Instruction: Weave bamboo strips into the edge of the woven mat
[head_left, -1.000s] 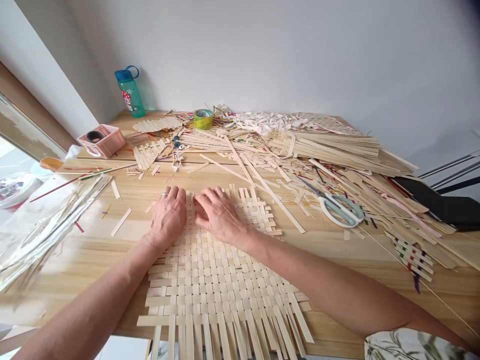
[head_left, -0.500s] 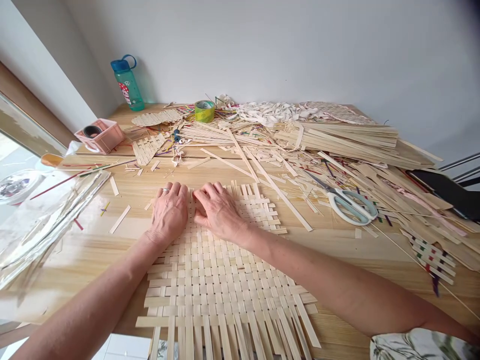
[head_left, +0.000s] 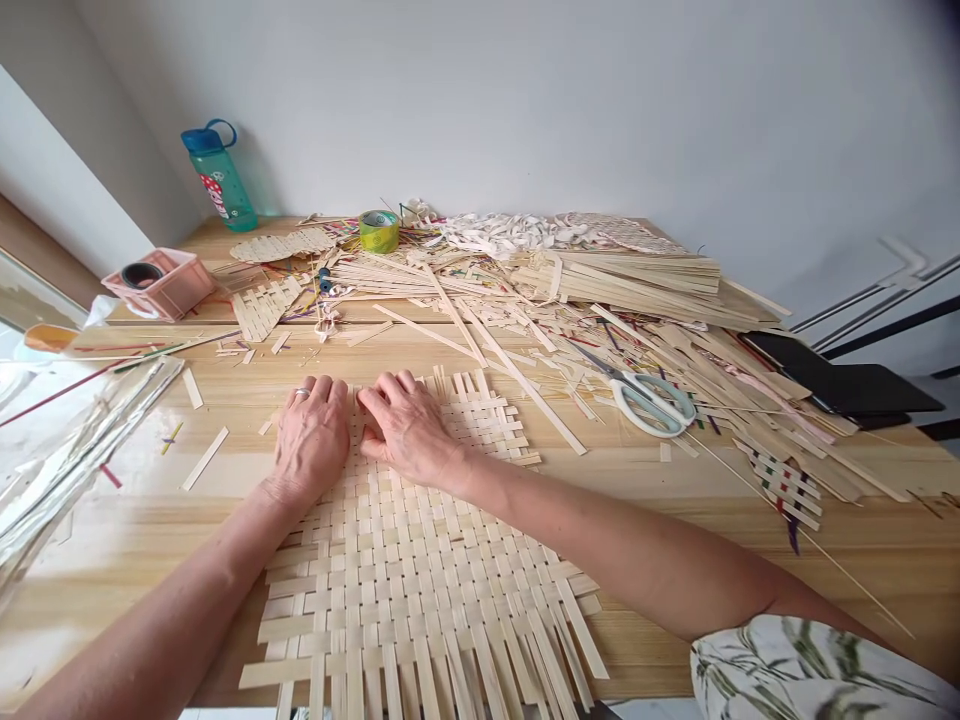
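Note:
A mat woven of pale flat wood strips [head_left: 420, 560] lies in front of me, its loose strip ends hanging past the table's near edge. At its far left part, my left hand [head_left: 313, 432] rests with fingers bent down over the weave; a ring shows on one finger. Close beside it, my right hand [head_left: 406, 428] is curled on the same far edge, thumb below the bent fingers. Both hands are closed on the mat, though their fingertips are mostly hidden. Short strip ends stick out to the right of my right hand.
White-handled scissors [head_left: 651, 402] lie at the right, near a small woven piece with coloured strips [head_left: 784, 482] and a dark tablet-like object [head_left: 840, 375]. Bundled strips [head_left: 630, 275], a tape roll [head_left: 379, 232], a pink basket [head_left: 169, 285] and a teal bottle [head_left: 225, 185] stand farther back.
The whole view has shifted, so things sit farther left in it. Both hands keep nearly the same place and grip on the mat's far edge.

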